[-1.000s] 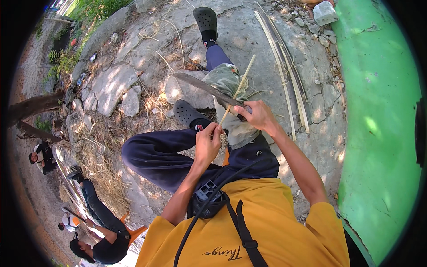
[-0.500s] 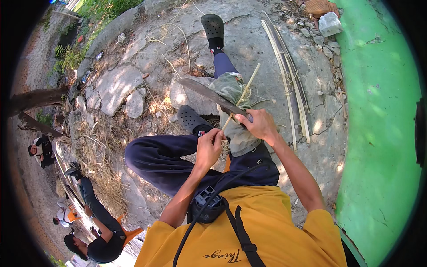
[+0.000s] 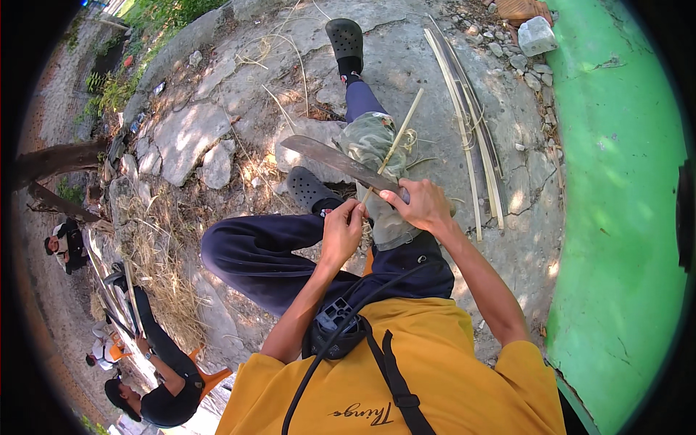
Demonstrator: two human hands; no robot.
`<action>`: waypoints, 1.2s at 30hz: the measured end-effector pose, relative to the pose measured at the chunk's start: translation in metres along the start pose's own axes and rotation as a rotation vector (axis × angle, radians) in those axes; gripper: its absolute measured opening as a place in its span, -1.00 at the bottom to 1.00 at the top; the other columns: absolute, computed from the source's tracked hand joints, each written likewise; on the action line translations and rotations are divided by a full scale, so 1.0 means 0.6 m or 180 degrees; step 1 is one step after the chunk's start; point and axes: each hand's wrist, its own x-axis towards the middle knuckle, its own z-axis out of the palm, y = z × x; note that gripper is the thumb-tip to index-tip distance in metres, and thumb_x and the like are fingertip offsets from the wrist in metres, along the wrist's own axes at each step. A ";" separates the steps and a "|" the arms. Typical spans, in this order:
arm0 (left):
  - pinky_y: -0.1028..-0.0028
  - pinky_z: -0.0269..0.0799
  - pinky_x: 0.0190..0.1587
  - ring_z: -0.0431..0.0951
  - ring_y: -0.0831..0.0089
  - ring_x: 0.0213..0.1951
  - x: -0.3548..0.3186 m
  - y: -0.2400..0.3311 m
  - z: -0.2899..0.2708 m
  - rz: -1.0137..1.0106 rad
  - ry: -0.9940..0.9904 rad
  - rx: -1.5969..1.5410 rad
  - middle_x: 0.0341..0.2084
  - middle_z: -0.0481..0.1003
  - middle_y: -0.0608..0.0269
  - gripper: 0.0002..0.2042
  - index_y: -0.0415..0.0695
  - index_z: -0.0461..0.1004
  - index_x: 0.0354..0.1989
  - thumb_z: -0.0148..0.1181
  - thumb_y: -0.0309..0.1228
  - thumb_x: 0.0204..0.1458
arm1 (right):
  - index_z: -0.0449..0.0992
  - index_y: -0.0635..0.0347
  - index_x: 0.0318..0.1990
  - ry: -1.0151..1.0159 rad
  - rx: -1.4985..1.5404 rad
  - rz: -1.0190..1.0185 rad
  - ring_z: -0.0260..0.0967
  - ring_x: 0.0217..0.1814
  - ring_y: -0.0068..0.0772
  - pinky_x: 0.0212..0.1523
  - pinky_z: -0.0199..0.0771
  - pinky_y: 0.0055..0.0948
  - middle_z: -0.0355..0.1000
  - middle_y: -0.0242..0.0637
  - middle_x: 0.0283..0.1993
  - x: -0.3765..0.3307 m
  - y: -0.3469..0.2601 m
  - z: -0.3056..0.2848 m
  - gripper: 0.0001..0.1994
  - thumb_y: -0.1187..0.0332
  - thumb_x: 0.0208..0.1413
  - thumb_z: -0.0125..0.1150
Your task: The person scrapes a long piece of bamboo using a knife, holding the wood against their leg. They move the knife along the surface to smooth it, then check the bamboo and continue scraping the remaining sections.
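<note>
My right hand (image 3: 423, 206) is closed round the handle of a machete (image 3: 326, 157). Its long dark blade points up and to the left, lying across a thin bamboo strip (image 3: 403, 130). The near part of that strip is pinched in the fingers of my left hand (image 3: 343, 233), just below the blade. From there the strip slants up and to the right, past the blade. A greyish-green cloth (image 3: 360, 142) covers my outstretched leg beneath the strip and the blade. Fine pale shavings (image 3: 410, 139) hang beside the strip's far part.
Long split bamboo strips (image 3: 464, 116) lie on the cracked concrete to the right, near a green wall (image 3: 616, 181). Rubble and a white block (image 3: 536, 36) sit at the far right. On the left, dry straw (image 3: 167, 290) and a seated co-worker (image 3: 170, 384) with long strips.
The machete and my right hand have shifted slightly left. The strip's far end sits a little higher. At the left, the co-worker's hands and a long strip have moved.
</note>
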 end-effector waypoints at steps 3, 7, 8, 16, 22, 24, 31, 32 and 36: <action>0.52 0.15 -0.48 0.22 0.69 -0.55 -0.044 -0.009 -0.005 -0.0062 -0.0050 -0.0177 -0.65 0.30 0.43 -0.73 -0.27 0.53 -0.33 0.08 -0.38 0.41 | 0.67 0.29 -0.37 -0.0190 0.0536 0.0267 0.57 -0.43 0.13 -0.32 0.53 0.02 0.51 -0.02 -0.58 0.027 0.026 -0.006 -0.22 -0.42 0.22 0.07; 0.52 0.12 -0.49 0.20 0.70 -0.55 -0.046 -0.014 -0.023 -0.0062 -0.0039 -0.0148 -0.65 0.27 0.45 -0.72 -0.26 0.54 -0.34 0.06 -0.37 0.42 | 0.66 0.29 -0.39 -0.0093 0.0423 0.0243 0.56 -0.44 0.13 -0.32 0.52 0.02 0.50 -0.01 -0.59 0.018 0.011 -0.013 -0.22 -0.42 0.21 0.08; 0.50 0.12 -0.49 0.21 0.69 -0.56 -0.039 -0.016 -0.023 0.0003 -0.0014 -0.0034 -0.66 0.27 0.42 -0.72 -0.28 0.53 -0.34 0.07 -0.37 0.41 | 0.66 0.29 -0.40 -0.0248 0.0391 0.0246 0.56 -0.44 0.14 -0.32 0.52 0.02 0.49 -0.01 -0.60 0.009 0.004 -0.015 -0.22 -0.42 0.21 0.09; 0.48 0.18 -0.47 0.26 0.67 -0.55 -0.025 -0.010 -0.009 -0.0029 -0.0068 -0.0040 -0.64 0.33 0.38 -0.73 -0.28 0.52 -0.32 0.07 -0.38 0.41 | 0.65 0.31 -0.41 -0.0252 0.0624 0.0285 0.56 -0.44 0.18 -0.30 0.54 0.05 0.48 0.04 -0.59 0.024 0.023 -0.010 -0.22 -0.42 0.20 0.11; 0.49 0.21 -0.45 0.28 0.65 -0.54 -0.025 -0.002 -0.012 -0.0090 -0.0075 0.0039 -0.63 0.33 0.39 -0.72 -0.27 0.52 -0.34 0.06 -0.36 0.42 | 0.66 0.31 -0.40 -0.0235 0.0258 0.0116 0.56 -0.44 0.16 -0.31 0.52 0.03 0.50 0.07 -0.57 0.004 0.006 -0.013 -0.23 -0.41 0.20 0.12; 0.49 0.20 -0.46 0.28 0.65 -0.54 -0.045 0.006 -0.017 -0.0166 -0.0067 0.0016 -0.64 0.33 0.39 -0.72 -0.27 0.52 -0.34 0.06 -0.35 0.42 | 0.66 0.31 -0.40 -0.0149 0.0528 0.0197 0.56 -0.44 0.17 -0.32 0.51 0.03 0.51 0.07 -0.57 0.028 0.023 -0.011 -0.22 -0.42 0.21 0.11; 0.51 0.18 -0.45 0.26 0.68 -0.53 -0.015 0.000 -0.016 -0.0167 -0.0114 -0.0009 -0.63 0.32 0.42 -0.72 -0.26 0.52 -0.33 0.07 -0.35 0.41 | 0.65 0.30 -0.40 -0.0159 0.0112 -0.0011 0.52 -0.47 0.11 -0.35 0.46 -0.03 0.47 0.01 -0.60 -0.004 -0.003 -0.013 -0.23 -0.40 0.24 0.09; 0.52 0.17 -0.45 0.25 0.68 -0.53 -0.017 0.001 -0.017 -0.0137 -0.0131 -0.0040 -0.62 0.31 0.43 -0.73 -0.26 0.52 -0.32 0.07 -0.36 0.41 | 0.65 0.30 -0.40 -0.0172 0.0119 -0.0002 0.52 -0.47 0.11 -0.35 0.46 -0.03 0.47 0.01 -0.60 0.004 0.007 -0.005 -0.23 -0.40 0.24 0.09; 0.44 0.23 -0.50 0.31 0.63 -0.59 -0.045 -0.004 -0.020 -0.0075 -0.0092 -0.0237 -0.68 0.37 0.32 -0.74 -0.28 0.55 -0.32 0.08 -0.37 0.38 | 0.67 0.31 -0.37 -0.0101 0.0814 0.0250 0.53 -0.46 0.11 -0.32 0.48 -0.03 0.47 0.02 -0.59 0.029 0.029 -0.013 -0.22 -0.42 0.21 0.12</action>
